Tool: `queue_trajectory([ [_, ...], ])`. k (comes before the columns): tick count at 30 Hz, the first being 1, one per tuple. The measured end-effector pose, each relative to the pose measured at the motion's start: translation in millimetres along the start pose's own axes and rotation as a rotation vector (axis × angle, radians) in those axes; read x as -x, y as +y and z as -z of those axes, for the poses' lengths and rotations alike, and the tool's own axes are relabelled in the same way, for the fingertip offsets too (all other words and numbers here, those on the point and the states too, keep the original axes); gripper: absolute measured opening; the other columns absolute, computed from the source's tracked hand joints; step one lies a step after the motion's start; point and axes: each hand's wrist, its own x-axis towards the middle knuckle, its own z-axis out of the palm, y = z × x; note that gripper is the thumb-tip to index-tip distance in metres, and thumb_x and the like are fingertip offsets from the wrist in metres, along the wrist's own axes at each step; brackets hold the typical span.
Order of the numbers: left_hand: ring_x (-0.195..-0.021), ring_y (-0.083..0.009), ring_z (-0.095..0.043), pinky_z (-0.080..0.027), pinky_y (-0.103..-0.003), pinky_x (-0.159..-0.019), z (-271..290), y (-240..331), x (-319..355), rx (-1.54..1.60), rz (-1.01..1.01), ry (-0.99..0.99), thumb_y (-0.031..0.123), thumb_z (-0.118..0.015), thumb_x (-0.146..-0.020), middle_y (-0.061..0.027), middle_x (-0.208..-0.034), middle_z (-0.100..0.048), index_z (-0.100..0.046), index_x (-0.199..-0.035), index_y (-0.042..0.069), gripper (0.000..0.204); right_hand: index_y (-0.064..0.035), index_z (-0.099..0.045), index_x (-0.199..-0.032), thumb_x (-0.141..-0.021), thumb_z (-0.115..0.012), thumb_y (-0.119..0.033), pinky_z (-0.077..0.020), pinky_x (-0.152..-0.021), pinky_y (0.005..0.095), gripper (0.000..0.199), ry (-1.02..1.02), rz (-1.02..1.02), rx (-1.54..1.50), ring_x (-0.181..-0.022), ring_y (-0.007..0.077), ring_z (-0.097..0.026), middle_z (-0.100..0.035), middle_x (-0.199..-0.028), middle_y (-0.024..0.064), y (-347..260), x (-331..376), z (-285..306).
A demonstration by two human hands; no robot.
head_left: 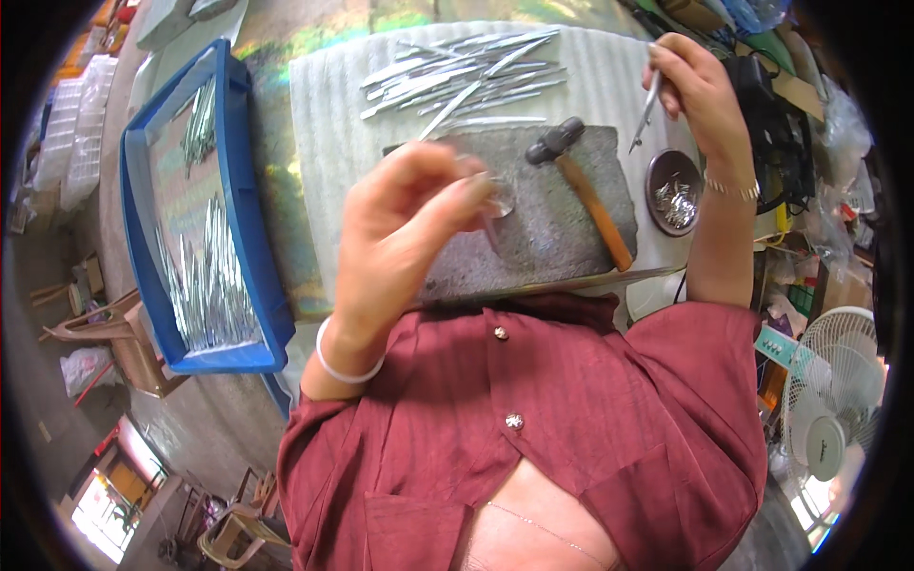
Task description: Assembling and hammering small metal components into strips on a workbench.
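Observation:
My left hand point(405, 224), blurred by motion, is closed in a pinch above the dark stone block point(457, 271). A thin pale piece seems to show below its fingertips, too smeared to name. A small shiny round piece point(503, 198) is beside those fingertips; whether they touch it I cannot tell. At the far right my right hand point(693, 84) grips a slim pointed metal tool point(651, 107), tip downward, above the pale foam mat. Near that tip is a dark round bowl point(653, 205) holding small shiny metal pieces point(676, 203). A hammer point(588, 195) with a wooden handle lies on the block.
Slender silvery strips point(466, 71) lie piled on the foam mat point(319, 114) beyond the block. To the left, a blue tray point(249, 219) holds bundles of similar strips point(214, 285). A white fan point(828, 400) stands at the lower right, near clutter and plastic bags.

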Motion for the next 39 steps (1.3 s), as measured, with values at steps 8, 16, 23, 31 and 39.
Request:
queue_trajectory([
  [8, -0.076, -0.0171, -0.065, -0.055, -0.026, -0.06, 15, -14, 33, 0.577, -0.095, 0.228, 0.004, -0.056, -0.089, -0.0119, -0.094, -0.061, -0.051, -0.103, 0.004, 0.014, -0.0006, -0.057, -0.102, -0.081, -0.057, -0.014, -0.0476, -0.069, 0.0358, 0.025, 0.164, 0.208, 0.831, -0.076, 0.0292, -0.061, -0.062, -0.084, 0.0153, 64, -42, -9],
  [16, -0.078, -0.0227, -0.067, -0.059, -0.03, -0.067, 11, -40, 34, 0.891, 0.158, 0.141, 0.003, -0.055, -0.089, -0.0156, -0.094, -0.062, -0.05, -0.095, 0.004, 0.008, 0.0004, -0.056, -0.115, -0.082, -0.064, 0.001, -0.0427, -0.058, 0.0166, 0.034, -0.466, 0.104, -0.392, -0.066, 0.0033, -0.052, -0.06, -0.088, 0.0018, -34, 90, -125],
  [23, -0.068, -0.0116, -0.063, -0.051, -0.023, -0.061, 1, -31, 54, 0.284, 0.196, -0.043, 0.003, -0.061, -0.087, -0.0087, -0.078, -0.064, -0.051, -0.092, 0.0, 0.012, 0.0013, -0.059, -0.101, -0.089, -0.058, -0.003, -0.0406, -0.056, 0.0155, 0.012, -0.447, -0.135, -0.674, -0.067, 0.002, -0.053, -0.061, -0.079, 0.0005, -34, 107, -143],
  [31, -0.057, -0.0024, -0.052, -0.041, -0.021, -0.052, 9, -37, 79, -0.048, 0.117, -0.069, 0.004, -0.062, -0.085, 0.0001, -0.06, -0.054, -0.05, -0.091, 0.001, 0.014, -0.0009, -0.057, -0.089, -0.089, -0.059, -0.006, -0.0378, -0.048, 0.0166, 0.006, -0.447, -0.345, -0.708, -0.058, 0.0024, -0.051, -0.06, -0.072, 0.0011, -45, 105, -164],
  [39, -0.055, -0.0023, -0.047, -0.038, -0.021, -0.05, 22, -33, 79, 0.037, 0.11, -0.094, 0.007, -0.059, -0.089, 0.0011, -0.058, -0.052, -0.049, -0.085, 0.002, 0.012, -0.0009, -0.056, -0.088, -0.088, -0.059, -0.006, -0.0388, -0.05, 0.0168, 0.007, -0.457, -0.368, -0.683, -0.061, 0.0017, -0.051, -0.057, -0.071, -0.0004, -57, 98, -177],
])
